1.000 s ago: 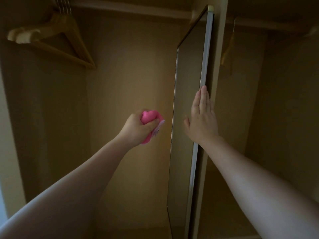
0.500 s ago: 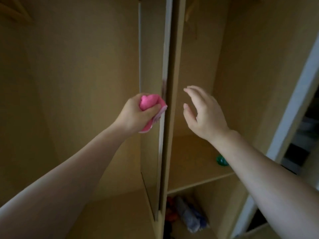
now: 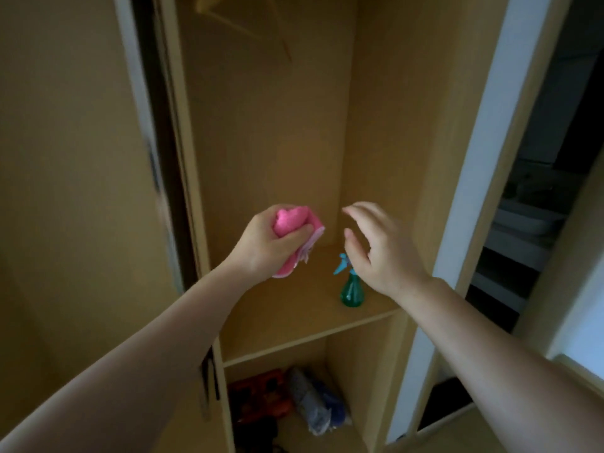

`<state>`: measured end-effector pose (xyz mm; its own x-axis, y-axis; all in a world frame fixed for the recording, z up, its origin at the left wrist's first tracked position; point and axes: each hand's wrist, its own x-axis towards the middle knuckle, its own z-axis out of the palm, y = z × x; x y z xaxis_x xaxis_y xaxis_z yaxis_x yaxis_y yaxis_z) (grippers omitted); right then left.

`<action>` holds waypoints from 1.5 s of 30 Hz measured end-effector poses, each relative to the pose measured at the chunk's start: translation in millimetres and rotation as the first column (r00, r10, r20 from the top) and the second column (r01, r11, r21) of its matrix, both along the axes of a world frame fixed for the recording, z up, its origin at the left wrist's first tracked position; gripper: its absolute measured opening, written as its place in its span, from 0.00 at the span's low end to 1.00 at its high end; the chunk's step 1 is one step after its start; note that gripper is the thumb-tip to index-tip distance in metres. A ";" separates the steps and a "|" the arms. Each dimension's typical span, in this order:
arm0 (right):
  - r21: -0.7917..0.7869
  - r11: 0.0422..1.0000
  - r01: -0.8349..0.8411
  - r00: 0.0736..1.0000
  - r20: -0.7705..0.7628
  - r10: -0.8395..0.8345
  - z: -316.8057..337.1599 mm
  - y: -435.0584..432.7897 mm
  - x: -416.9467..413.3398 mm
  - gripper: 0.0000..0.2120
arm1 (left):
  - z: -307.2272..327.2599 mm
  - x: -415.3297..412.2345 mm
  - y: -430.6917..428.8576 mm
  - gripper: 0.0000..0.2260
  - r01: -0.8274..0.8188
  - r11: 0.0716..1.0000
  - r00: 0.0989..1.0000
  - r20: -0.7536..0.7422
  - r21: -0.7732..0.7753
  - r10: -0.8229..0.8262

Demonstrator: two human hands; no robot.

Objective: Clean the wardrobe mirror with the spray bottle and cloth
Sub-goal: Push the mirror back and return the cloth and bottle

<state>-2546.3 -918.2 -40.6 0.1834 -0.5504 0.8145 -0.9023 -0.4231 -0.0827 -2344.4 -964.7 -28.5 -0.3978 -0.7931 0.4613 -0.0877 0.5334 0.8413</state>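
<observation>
My left hand (image 3: 266, 245) grips a bunched pink cloth (image 3: 291, 223) in front of the open wardrobe compartment. My right hand (image 3: 379, 248) hovers with loosely bent fingers just above a green spray bottle (image 3: 351, 289) with a blue trigger head; it holds nothing, and its palm hides part of the trigger. The bottle stands upright on the wooden shelf (image 3: 294, 322). The mirror door (image 3: 148, 152) shows edge-on at the left, blurred, its glass face not visible.
Below the shelf a lower compartment holds an orange item (image 3: 261, 397) and a bundled blue and grey bag (image 3: 315, 403). A wooden hanger (image 3: 242, 18) hangs at the top. A white door frame (image 3: 474, 158) borders the right side, with a dark room beyond.
My view has swung right from the mirror to the right compartment. My right hand let go of the mirror edge and moved down over the spray bottle. The left hand still holds the cloth.
</observation>
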 end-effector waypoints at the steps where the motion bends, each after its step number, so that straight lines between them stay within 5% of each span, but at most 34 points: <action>1: 0.026 1.000 0.003 1.000 0.001 -0.003 -3.6 2.2 -17.4 0.19 | -3.6 -15.6 -0.1 0.09 -0.005 1.000 1.000 0.005 0.015 0.005; 10: 0.194 0.980 0.047 0.999 -0.005 -0.047 -39.9 -3.3 -131.3 0.17 | -29.8 -114.0 -19.2 0.09 -0.088 0.992 0.991 0.105 0.092 0.078; 23: 0.463 0.878 0.124 0.987 0.030 -0.156 -94.0 -107.9 -193.4 0.20 | -75.7 -155.5 -130.5 0.10 -0.109 0.986 0.986 0.142 0.127 0.090; 37: 0.878 0.474 0.072 0.992 -0.014 -0.126 -166.2 -279.8 -185.3 0.33 | -126.7 -154.5 -235.8 0.07 -0.227 0.929 0.970 0.150 0.291 0.190; 39: 0.904 0.423 0.064 0.996 -0.032 -0.083 -176.7 -297.3 -182.9 0.28 | -130.6 -149.7 -235.0 0.05 -0.267 0.915 0.961 0.151 0.302 0.231; 42: 0.908 0.418 0.035 0.999 -0.021 -0.039 -187.7 -313.7 -181.6 0.08 | -133.9 -141.5 -225.7 0.12 -0.355 0.882 0.935 0.134 0.312 0.328; 45: 0.917 0.398 -0.029 0.999 0.043 -0.027 -190.5 -319.5 -181.9 0.09 | -137.1 -134.6 -214.9 0.17 -0.442 0.838 0.897 0.160 0.319 0.412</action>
<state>-2728.1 -1237.7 -231.1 0.1646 -0.9710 -0.1734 -0.8855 -0.0681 -0.4596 -2479.1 -1179.6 -165.5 -0.0078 -0.9934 0.1140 -0.3167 0.1106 0.9421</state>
